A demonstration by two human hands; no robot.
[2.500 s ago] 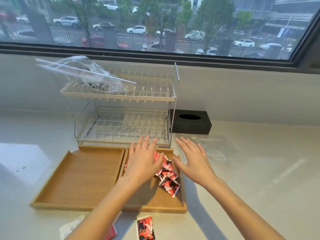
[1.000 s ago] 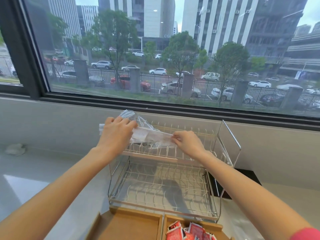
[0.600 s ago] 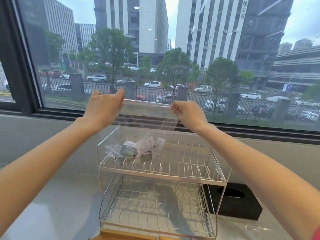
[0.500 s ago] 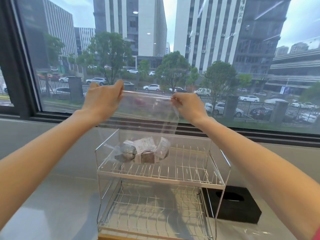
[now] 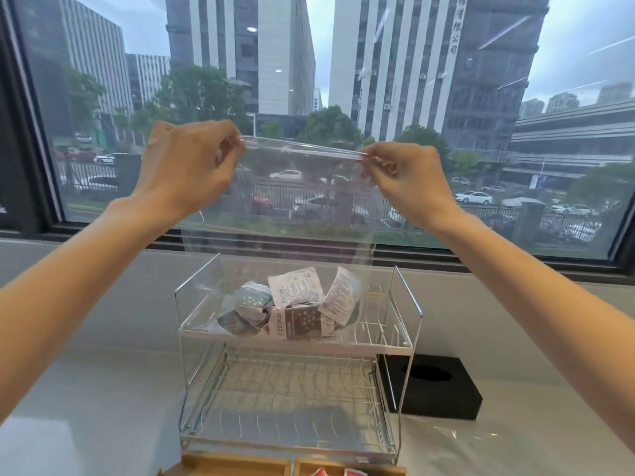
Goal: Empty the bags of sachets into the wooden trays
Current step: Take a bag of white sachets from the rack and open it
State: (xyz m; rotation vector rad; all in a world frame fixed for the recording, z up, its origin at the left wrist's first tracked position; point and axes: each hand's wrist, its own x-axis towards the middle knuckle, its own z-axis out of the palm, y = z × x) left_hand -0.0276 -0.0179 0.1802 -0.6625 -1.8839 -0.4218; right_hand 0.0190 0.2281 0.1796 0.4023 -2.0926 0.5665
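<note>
Clear bag (image 5: 275, 214) of sachets (image 5: 295, 307), top corners pinched by left hand (image 5: 187, 166) and right hand (image 5: 409, 180), above wire rack (image 5: 292, 389), far from wooden trays (image 5: 240, 467).

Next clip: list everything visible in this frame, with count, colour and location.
clear plastic bag: one, transparent, held up by its top edge in front of the window, bottom hanging at the rack's upper tier
sachets in the bag: several, white, grey and brown, bunched at the bag's bottom
dish rack: one, two-tier metal wire, on the counter below the bag
wooden trays: two, tan, bottom edge in front of the rack
red sachets: at least two, in the right tray, mostly cut off
tissue box: one, black, right of the rack
empty plastic bag: one, clear, flat on the counter at right
left hand: pinching the bag's top left corner
right hand: pinching the top right corner
</note>
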